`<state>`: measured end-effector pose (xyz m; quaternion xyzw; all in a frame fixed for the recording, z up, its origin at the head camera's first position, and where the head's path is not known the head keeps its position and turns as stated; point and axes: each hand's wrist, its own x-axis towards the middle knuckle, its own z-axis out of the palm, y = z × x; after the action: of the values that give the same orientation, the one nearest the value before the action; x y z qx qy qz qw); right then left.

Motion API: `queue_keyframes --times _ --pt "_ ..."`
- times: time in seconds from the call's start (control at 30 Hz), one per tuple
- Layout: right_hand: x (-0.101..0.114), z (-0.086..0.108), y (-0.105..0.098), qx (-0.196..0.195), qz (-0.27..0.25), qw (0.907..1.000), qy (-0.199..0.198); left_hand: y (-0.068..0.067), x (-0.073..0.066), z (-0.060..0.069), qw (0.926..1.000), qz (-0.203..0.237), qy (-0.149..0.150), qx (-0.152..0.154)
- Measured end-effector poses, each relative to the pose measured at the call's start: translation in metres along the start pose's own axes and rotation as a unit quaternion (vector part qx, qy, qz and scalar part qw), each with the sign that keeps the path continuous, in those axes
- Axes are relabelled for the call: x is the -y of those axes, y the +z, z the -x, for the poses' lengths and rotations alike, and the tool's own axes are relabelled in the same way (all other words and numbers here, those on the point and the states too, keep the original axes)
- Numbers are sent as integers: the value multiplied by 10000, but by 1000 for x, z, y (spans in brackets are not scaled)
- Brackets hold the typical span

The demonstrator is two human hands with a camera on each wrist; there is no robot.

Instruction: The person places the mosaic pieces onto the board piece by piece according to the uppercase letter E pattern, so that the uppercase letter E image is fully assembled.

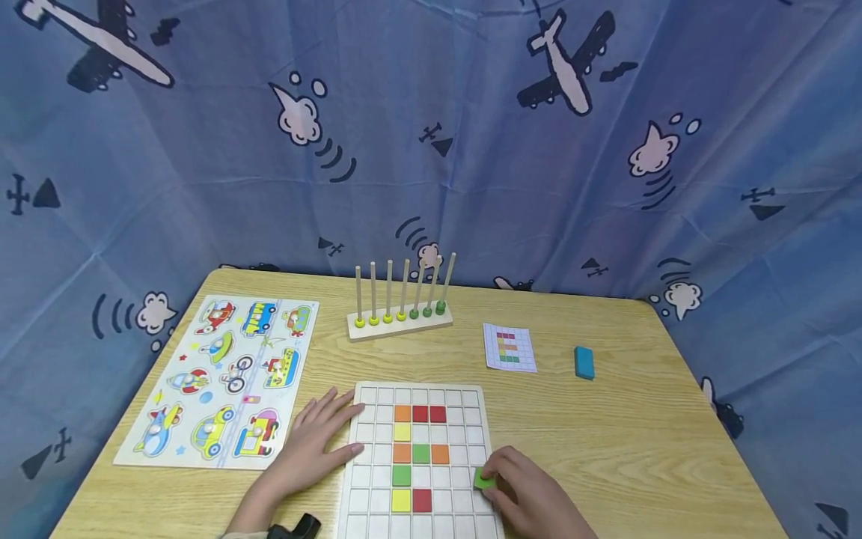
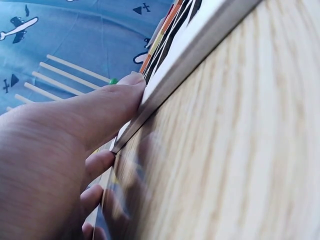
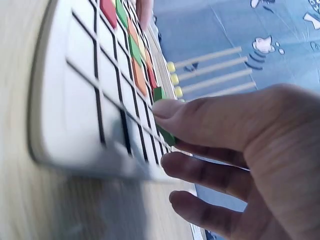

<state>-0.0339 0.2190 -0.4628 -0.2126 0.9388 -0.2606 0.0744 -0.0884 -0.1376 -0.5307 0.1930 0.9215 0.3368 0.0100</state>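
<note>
A white grid board (image 1: 377,479) lies at the front of the table, with red, orange, yellow and green square tiles in some of its cells. My left hand (image 1: 313,442) rests at the board's left edge, its thumb and fingers spread and touching the rim. Over the board's right edge, my right hand (image 1: 528,494) pinches a green square tile (image 1: 481,479) between thumb and fingers. In the right wrist view the green tile (image 3: 159,95) is tilted above the cells, partly hidden by the thumb.
A peg puzzle board (image 1: 259,408) with vehicle pictures lies left. Behind stands a wooden rod stand (image 1: 397,320) with yellow and green beads. A printed pattern card (image 1: 509,347) and a blue block (image 1: 584,362) lie at the right back. A blue curtain (image 1: 431,150) hangs behind the table.
</note>
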Motion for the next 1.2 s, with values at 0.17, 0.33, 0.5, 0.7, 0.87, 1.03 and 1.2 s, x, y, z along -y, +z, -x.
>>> queue_keyframes --times 0.17,0.33,0.5,0.7,0.87,1.03,1.2 --pt "9 -5 14 48 -86 9974 -718 0 1 0 10000 -16 -22 13" --pt "15 -11 24 517 -89 9954 -801 0 1 0 10000 -21 -24 -13" --pt "18 -14 30 623 31 9926 -1045 0 0 0 10000 -30 -34 -16" --pt "19 -15 34 499 168 9897 -1329 -2 -4 0 10000 85 -34 -38" --pt "19 -16 35 386 228 9876 -1508 -3 -5 0 9999 104 -29 -29" --pt "20 -18 36 465 187 9887 -1415 -3 -5 -1 9999 102 -17 -35" --pt "22 -19 36 629 206 9913 -1139 -2 -4 -1 9999 90 -10 -69"
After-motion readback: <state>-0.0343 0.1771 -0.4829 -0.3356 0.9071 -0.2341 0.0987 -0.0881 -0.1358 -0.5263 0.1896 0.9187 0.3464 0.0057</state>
